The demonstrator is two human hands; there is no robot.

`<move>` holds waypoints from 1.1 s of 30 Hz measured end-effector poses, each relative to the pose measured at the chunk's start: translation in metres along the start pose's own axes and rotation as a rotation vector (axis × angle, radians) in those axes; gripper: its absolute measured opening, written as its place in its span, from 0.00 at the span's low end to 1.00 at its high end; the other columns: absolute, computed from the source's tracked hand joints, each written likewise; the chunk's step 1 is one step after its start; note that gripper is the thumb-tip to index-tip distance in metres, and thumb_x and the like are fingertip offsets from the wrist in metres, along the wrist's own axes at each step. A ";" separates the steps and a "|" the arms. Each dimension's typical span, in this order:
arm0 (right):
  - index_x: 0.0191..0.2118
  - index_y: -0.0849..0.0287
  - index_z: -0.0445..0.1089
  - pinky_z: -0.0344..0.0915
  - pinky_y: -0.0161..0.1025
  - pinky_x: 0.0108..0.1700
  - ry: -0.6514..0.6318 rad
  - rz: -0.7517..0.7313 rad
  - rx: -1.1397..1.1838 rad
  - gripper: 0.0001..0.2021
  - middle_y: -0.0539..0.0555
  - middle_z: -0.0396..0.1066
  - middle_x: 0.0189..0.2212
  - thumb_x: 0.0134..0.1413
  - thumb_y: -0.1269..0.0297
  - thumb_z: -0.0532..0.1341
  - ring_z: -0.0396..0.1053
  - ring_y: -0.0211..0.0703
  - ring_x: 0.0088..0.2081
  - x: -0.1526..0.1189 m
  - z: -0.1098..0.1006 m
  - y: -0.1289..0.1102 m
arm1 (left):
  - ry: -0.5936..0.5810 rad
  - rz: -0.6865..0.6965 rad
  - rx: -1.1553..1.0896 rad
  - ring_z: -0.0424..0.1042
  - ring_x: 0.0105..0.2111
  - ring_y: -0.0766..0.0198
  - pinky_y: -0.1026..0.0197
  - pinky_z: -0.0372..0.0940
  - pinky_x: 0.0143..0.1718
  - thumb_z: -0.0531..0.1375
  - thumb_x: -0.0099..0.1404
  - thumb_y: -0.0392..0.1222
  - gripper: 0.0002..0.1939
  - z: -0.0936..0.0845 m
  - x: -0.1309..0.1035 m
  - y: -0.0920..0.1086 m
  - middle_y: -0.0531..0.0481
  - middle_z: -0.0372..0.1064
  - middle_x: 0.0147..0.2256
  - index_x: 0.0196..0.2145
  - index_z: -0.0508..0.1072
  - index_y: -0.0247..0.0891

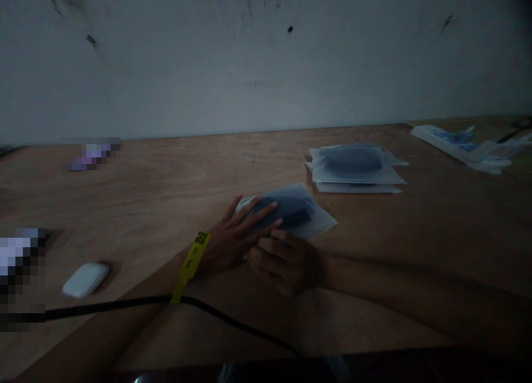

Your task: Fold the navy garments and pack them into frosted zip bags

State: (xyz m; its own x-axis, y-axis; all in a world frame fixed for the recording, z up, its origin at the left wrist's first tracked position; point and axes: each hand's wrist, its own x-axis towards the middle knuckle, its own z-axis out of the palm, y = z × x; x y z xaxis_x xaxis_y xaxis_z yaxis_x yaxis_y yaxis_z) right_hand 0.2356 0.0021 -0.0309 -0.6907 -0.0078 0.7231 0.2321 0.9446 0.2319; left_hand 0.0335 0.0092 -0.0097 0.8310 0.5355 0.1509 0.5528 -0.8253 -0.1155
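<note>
A frosted plastic bag (305,197) with something dark inside lies at the middle of the wooden table. My left hand (245,228) rests flat on its left part, fingers spread. A yellow tag band with a printed code circles that wrist. My right hand (285,261) is curled closed at the bag's near edge, close to the left fingertips. Whether its fingers pinch the bag's edge is hidden. Behind and to the right sits a stack of similar frosted bags (353,164), also with dark contents.
A white rounded case (86,279) lies at the left, near a black cable (112,305) that runs across my left forearm. Blurred-out objects sit at the left edge and back left. Crumpled white and blue plastic packaging (461,144) lies at the back right. A wall (249,83) stands behind the table.
</note>
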 end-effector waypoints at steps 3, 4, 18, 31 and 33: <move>0.38 0.66 0.75 0.62 0.43 0.45 -0.009 -0.017 0.015 0.13 0.56 0.74 0.38 0.66 0.71 0.52 0.66 0.41 0.41 -0.001 -0.001 0.001 | -0.012 0.033 -0.025 0.34 0.70 0.37 0.28 0.33 0.66 0.58 0.71 0.42 0.34 -0.002 0.000 0.000 0.43 0.37 0.71 0.70 0.50 0.48; 0.38 0.65 0.75 0.62 0.42 0.44 -0.022 -0.028 0.024 0.13 0.56 0.73 0.38 0.66 0.71 0.52 0.66 0.41 0.41 -0.003 -0.002 0.002 | -0.010 0.046 -0.038 0.34 0.70 0.36 0.28 0.32 0.66 0.59 0.71 0.42 0.33 -0.002 0.000 -0.001 0.44 0.37 0.71 0.69 0.53 0.49; 0.37 0.64 0.75 0.63 0.42 0.46 -0.103 -0.101 -0.051 0.14 0.56 0.74 0.38 0.65 0.74 0.52 0.67 0.42 0.41 -0.035 -0.042 0.037 | -0.096 0.115 -0.199 0.26 0.71 0.41 0.30 0.38 0.67 0.61 0.65 0.34 0.39 0.002 -0.015 -0.031 0.53 0.29 0.72 0.68 0.52 0.56; 0.41 0.61 0.74 0.68 0.38 0.41 -0.167 -0.093 -0.276 0.15 0.52 0.78 0.37 0.68 0.76 0.50 0.72 0.39 0.41 -0.080 -0.090 0.071 | -0.028 0.079 -0.400 0.30 0.71 0.46 0.31 0.37 0.67 0.44 0.77 0.51 0.23 0.006 -0.022 -0.053 0.51 0.41 0.71 0.63 0.64 0.50; 0.42 0.63 0.74 0.70 0.39 0.42 -0.174 -0.079 -0.267 0.12 0.54 0.77 0.37 0.66 0.76 0.53 0.73 0.41 0.42 -0.080 -0.088 0.071 | -0.021 0.075 -0.412 0.31 0.71 0.47 0.32 0.39 0.67 0.42 0.77 0.55 0.25 0.008 -0.022 -0.056 0.50 0.42 0.71 0.63 0.65 0.49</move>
State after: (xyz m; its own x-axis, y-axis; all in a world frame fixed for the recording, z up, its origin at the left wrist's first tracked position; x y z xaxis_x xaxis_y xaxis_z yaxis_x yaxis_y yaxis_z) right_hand 0.3676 0.0409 -0.0145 -0.8152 0.0008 0.5792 0.3287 0.8241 0.4614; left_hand -0.0153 0.0448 -0.0142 0.8716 0.4709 0.1362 0.4226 -0.8627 0.2778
